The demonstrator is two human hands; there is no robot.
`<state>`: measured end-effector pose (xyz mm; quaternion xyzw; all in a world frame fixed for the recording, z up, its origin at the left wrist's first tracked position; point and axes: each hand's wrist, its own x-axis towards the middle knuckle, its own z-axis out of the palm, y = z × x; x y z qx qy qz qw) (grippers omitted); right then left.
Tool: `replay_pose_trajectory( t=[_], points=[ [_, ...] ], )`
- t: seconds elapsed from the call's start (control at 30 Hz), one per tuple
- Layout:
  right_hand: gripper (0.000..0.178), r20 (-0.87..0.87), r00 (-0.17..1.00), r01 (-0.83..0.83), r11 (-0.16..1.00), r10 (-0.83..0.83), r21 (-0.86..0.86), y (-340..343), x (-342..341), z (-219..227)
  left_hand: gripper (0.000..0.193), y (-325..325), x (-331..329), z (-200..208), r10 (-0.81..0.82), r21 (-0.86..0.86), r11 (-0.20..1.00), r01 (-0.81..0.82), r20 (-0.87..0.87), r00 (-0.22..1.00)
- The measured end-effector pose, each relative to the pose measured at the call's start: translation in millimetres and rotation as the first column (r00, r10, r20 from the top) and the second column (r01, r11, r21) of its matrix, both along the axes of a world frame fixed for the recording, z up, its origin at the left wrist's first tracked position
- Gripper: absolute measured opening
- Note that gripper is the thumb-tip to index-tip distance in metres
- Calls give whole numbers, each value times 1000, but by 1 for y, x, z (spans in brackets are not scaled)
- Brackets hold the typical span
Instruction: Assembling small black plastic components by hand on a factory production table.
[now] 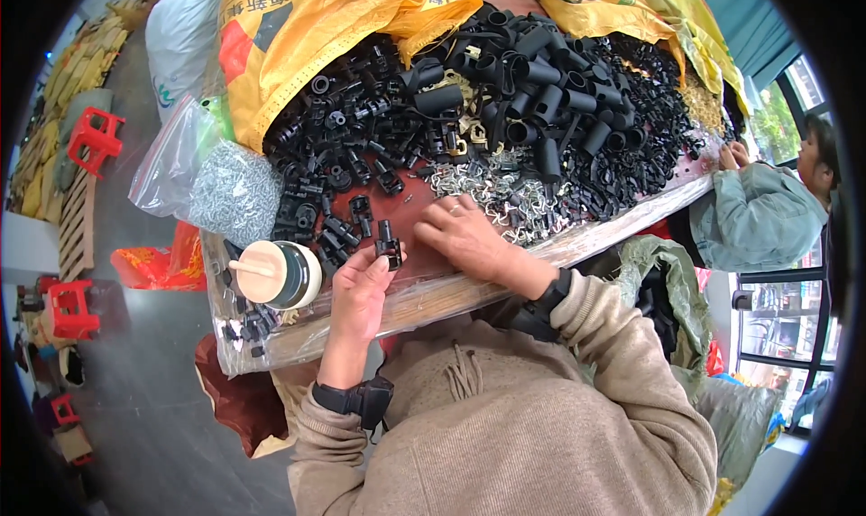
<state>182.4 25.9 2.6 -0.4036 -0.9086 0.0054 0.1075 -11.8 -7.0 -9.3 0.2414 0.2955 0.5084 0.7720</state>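
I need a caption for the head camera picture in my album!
Left hand holding a black part, right hand beside small silvery pieces.

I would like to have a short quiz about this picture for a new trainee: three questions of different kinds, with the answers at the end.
1. Multiple choice: what does the person's left hand hold?
A) a metal clip
B) a black plastic part
C) a wooden spoon

2. True or false: in the picture, the clear bag of small metal pieces appears higher than the lidded jar.

3. Short answer: which of the person's hands is nearer to the pile of silvery metal clips?

Key: 1. B. 2. True. 3. The right hand.
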Motion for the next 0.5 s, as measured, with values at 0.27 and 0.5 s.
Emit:
replay_pose_trajectory(
  t=[0.27,0.5],
  points=[
    [17,-121,954,290,944,-273,159,4,26,7,21,7,-25,-13,-22,31,999,24,-68,997],
    [8,-285,862,454,889,-420,64,-19,45,23,23,6,-16,-6,-39,65,997,48,-131,991]
  ],
)
